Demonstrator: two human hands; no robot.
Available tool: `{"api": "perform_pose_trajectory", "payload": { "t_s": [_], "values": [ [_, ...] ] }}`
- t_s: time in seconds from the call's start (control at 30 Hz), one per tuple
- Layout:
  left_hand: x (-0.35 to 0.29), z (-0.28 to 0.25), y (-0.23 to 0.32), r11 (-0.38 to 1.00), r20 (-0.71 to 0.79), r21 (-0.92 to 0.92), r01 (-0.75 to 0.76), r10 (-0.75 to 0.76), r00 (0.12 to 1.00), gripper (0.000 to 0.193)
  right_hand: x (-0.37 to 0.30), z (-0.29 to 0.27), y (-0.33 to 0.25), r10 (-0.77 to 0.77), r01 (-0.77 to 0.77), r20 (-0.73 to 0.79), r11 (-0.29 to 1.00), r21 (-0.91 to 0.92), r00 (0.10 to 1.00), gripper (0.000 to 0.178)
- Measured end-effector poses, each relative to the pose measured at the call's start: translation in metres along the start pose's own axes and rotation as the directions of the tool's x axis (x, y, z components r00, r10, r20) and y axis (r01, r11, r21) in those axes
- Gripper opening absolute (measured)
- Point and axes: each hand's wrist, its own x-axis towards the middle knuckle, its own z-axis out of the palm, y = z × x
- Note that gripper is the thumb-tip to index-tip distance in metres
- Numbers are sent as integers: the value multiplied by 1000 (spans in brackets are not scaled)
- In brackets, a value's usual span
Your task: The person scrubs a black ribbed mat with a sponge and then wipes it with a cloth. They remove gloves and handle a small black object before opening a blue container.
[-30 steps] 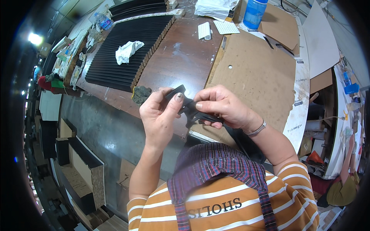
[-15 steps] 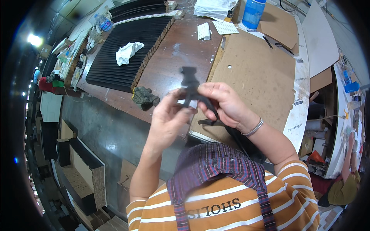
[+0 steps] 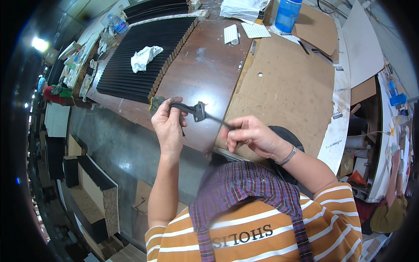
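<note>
Stretched between my hands is a black strap with a buckle (image 3: pixel 199 112) on it. My left hand (image 3: pixel 169 131) pinches the looped end of the strap, to the left of the buckle. My right hand (image 3: pixel 251 136) is closed on the strap's other side, pulled down and to the right; the fingers hide its end. Behind my right wrist lies a black rounded thing (image 3: pixel 288 136), mostly covered by my forearm; I cannot tell its kind. A dark grey crumpled cloth or glove (image 3: pixel 156 105) sits at the table edge, partly behind my left hand.
Stacked black strips (image 3: pixel 126 83) with a crumpled white paper (image 3: pixel 146 59) lie at the left of the brown table (image 3: pixel 203 61). A cardboard sheet (image 3: pixel 283 78) covers the right. A blue bottle (image 3: pixel 287 16) stands at the back. Black-edged boxes (image 3: pixel 94 201) are at the lower left.
My hands have moved apart, drawing the strap out between them. The left hand went left and up; the right moved slightly down. The buckle now lies between them.
</note>
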Motion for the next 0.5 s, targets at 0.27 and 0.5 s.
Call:
{"api": "perform_pose_trajectory", "payload": {
  "t_s": [0.27,0.5],
  "values": [
    [-48,18,33,212,624,769,-603,-49,780,20,26,-7,-30,-295,206,-226,915,-347,928,31],
    [-19,25,70,327,739,517,-791,295,605,20,29,2,-38,-127,207,176,789,-579,976,26]
  ]
}}
